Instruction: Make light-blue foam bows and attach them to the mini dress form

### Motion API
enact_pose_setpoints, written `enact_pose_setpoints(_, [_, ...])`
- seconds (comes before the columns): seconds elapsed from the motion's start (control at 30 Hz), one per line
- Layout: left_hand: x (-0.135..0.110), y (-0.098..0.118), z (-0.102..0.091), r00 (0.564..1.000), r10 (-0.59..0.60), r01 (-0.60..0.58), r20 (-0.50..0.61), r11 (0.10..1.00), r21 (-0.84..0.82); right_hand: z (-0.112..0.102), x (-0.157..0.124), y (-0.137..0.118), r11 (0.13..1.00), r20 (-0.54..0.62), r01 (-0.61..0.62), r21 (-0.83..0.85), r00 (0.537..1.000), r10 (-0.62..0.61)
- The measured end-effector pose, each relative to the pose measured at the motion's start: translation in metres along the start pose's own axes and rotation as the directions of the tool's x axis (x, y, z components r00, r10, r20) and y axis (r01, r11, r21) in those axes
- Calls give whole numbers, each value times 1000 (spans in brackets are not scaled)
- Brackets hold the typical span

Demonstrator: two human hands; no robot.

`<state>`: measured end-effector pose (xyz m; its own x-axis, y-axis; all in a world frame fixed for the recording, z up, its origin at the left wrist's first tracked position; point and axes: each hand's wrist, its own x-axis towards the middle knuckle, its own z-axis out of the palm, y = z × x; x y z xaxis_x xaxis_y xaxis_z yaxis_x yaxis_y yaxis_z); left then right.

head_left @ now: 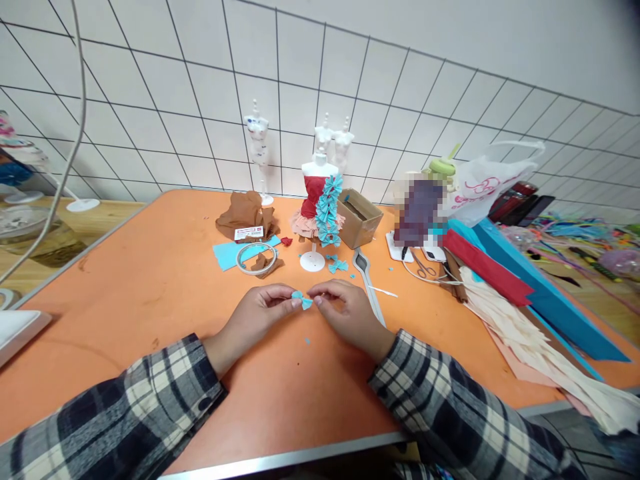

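A small piece of light blue crepe paper [305, 303], pinched and gathered, is between my two hands above the table. My left hand [257, 310] is closed on its left side with thumb and forefinger. From the other side, the fingertips of my right hand [347, 313] pinch its right edge. Just beyond my hands stands a small white dress form [314, 172] on a round base. It wears a red bodice [313, 195], a ruffled pink skirt [303, 225] and a column of blue paper ruffles [327, 210]. Loose blue paper bows [338, 265] lie beside its base.
Left of the dress form are a tape roll [257, 259], blue paper [225, 257] and crumpled brown paper [243, 212]. To the right are a cardboard box [359, 219], a grey strap-like tool [367, 283], scissors [425, 268], white cables, and paper strips [520, 327]. A plastic bag [493, 183] sits behind.
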<state>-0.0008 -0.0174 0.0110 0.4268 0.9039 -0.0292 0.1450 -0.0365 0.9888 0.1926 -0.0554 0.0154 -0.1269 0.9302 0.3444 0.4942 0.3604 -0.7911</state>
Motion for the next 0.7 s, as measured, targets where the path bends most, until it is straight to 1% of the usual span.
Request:
enact_pose_setpoints(0.07, [1,-1,0,1000,3,-3,-6,1000,13,3,1,2,993,63,-100,70,993,96])
enact_pose_setpoints(0.13, [1,-2,0,1000,11,-11,-6,1000,26,4,2,4,971,95,-175,163,982,161])
enact_pose_setpoints(0.23, [2,-3,0,1000,4,-3,-25,999,33,4,2,3,954,138,-201,224,975,173])
enact_pose_setpoints(0.33, [2,-4,0,999,-12,12,-31,1000,13,5,1,4,962,144,-194,194,975,167])
enact_pose_setpoints(0.47, [1,-3,0,999,-21,23,36,999,-38,7,1,8,975,117,-186,124,978,172])
enact_pose_setpoints(0.57, [-1,-1,0,994,13,-3,105,996,-94,8,1,7,982,116,-172,75,980,162])
enact_pose_setpoints(0.7, [-3,0,-1,989,64,-29,136,970,-243,9,0,5,989,100,-149,19,984,146])
